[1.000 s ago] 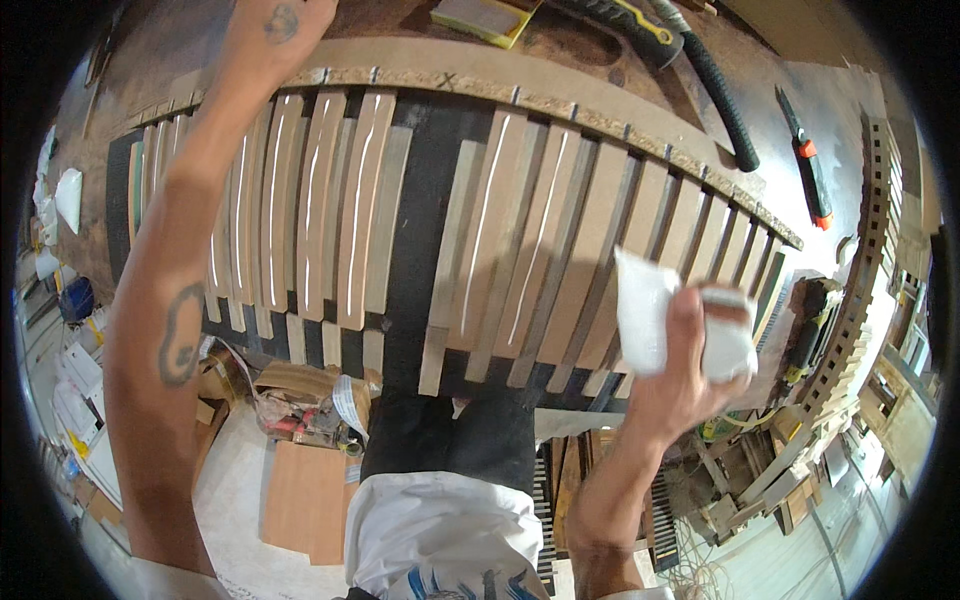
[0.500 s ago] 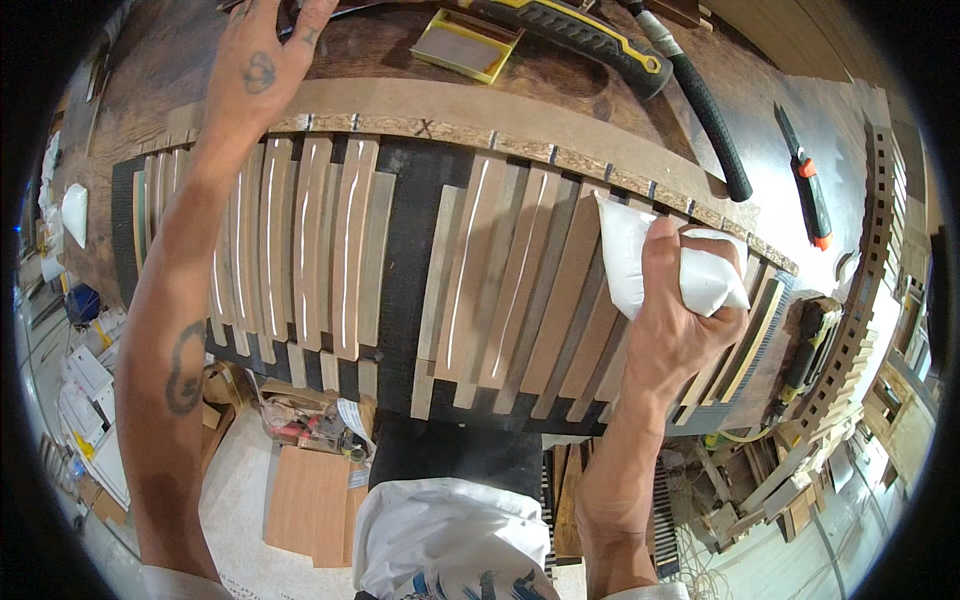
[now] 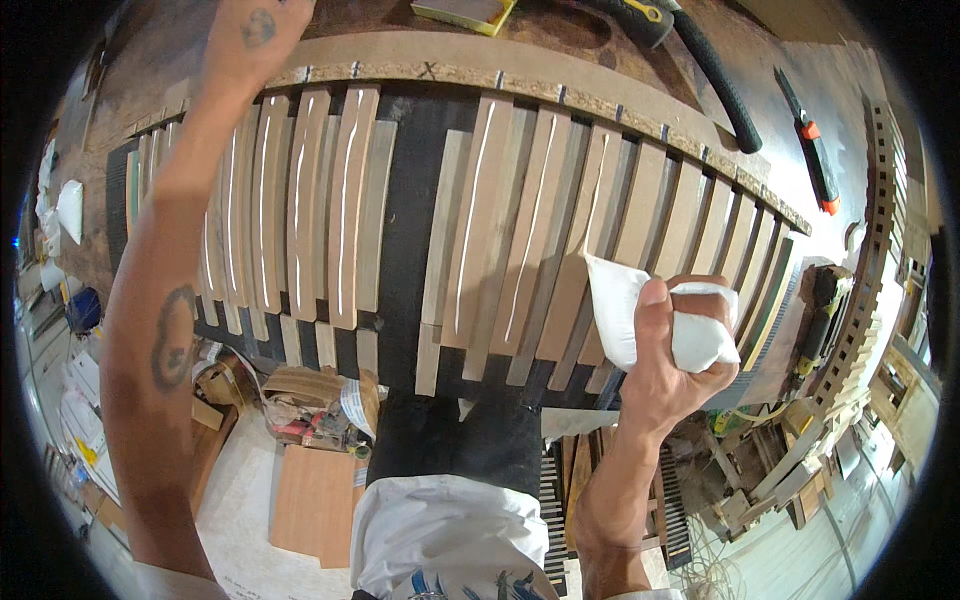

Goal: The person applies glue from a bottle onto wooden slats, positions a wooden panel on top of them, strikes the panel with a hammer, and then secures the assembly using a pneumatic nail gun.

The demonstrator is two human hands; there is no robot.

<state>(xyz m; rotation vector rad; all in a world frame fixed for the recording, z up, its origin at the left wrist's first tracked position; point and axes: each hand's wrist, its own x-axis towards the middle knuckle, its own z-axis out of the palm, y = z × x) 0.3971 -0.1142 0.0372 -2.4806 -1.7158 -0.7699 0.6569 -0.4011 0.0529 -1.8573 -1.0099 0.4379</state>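
We are grasping the soft white bag [image 3: 618, 310] in the right hand [image 3: 662, 375], the fingers wrapped firmly around it. Its narrow tip is pointing up and left, meeting the third broad wooden strip [image 3: 568, 300] right of the dark central band [image 3: 412, 220]. A thin pale bead [image 3: 597, 190] is running from near the strip's upper end to that tip; below, the strip is showing bare wood.

For an even line, we are probably best off squeezing with constant pressure, letting the tip skim the wood and pacing the stroke so the bead is neither thinning nor pooling. Centring it is matching the white lines [image 3: 540, 203] on the two broad strips to the left and sparing the gaps.

Our left hand [image 3: 262, 32] is reaching past the long board [image 3: 440, 50]; its fingertips are running out of view, so we cannot tell whether it is gripping anything. Its forearm is crossing above lined strips, so holding it high is seeming wise. The orange-and-black knife [image 3: 818, 165] is lying well apart, upper right.
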